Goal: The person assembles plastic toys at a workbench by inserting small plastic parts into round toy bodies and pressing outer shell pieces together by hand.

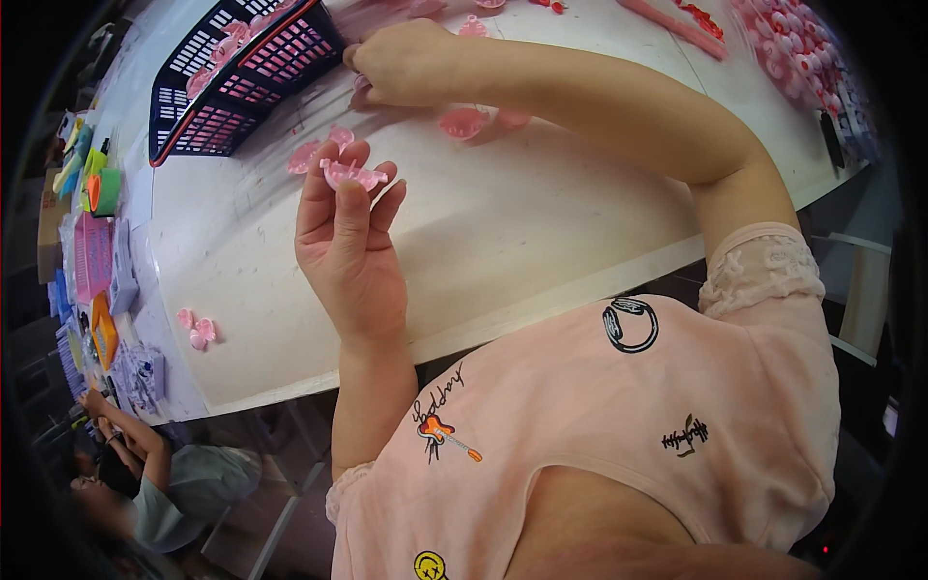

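My left hand is raised above the white table, pinching a small pink translucent plastic piece with a curved, bowl-like shape between thumb and fingers. Stretched across the table, my right hand is beside the right end of a dark blue plastic basket. Its fingers are curled down, and whatever they hold is hidden. Similar pink pieces lie just behind my left hand. Another pink shell-like piece rests below my right forearm.
More pink pieces fill the basket. A small pink cluster lies at the table's left. Bagged pink-and-white parts and a black tool are at the right. A co-worker sits lower left, near bins and coloured goods.
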The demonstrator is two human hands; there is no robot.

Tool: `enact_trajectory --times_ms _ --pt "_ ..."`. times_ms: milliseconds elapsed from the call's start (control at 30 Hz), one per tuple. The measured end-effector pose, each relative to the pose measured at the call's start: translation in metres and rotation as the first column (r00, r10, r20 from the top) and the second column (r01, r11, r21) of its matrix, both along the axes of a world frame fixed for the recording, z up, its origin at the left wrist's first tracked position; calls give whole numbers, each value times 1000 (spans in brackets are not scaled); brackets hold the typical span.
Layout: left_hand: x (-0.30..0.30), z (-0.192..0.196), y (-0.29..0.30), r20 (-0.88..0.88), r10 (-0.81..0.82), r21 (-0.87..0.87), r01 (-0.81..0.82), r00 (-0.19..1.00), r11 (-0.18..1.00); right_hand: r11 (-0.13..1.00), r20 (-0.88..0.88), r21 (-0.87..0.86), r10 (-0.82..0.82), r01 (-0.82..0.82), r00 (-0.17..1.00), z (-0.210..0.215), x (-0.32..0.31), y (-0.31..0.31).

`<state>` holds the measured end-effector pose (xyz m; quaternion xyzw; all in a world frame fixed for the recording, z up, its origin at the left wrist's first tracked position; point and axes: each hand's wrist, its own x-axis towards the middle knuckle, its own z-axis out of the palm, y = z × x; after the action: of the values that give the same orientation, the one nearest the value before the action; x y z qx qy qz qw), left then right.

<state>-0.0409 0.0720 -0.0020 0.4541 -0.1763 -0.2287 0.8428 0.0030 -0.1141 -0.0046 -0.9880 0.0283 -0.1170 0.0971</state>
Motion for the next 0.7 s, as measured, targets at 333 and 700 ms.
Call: enact_trajectory --times_ms 333,700 --pt "-2 0 3 -7 8 -22 -8 1000 1000 904 211 309 237 -295 948 17 -90 -4" --pt "4 -7 -6 80 -56 52 52 995 997 960 52 140 236 -241 970 20 -149 2"
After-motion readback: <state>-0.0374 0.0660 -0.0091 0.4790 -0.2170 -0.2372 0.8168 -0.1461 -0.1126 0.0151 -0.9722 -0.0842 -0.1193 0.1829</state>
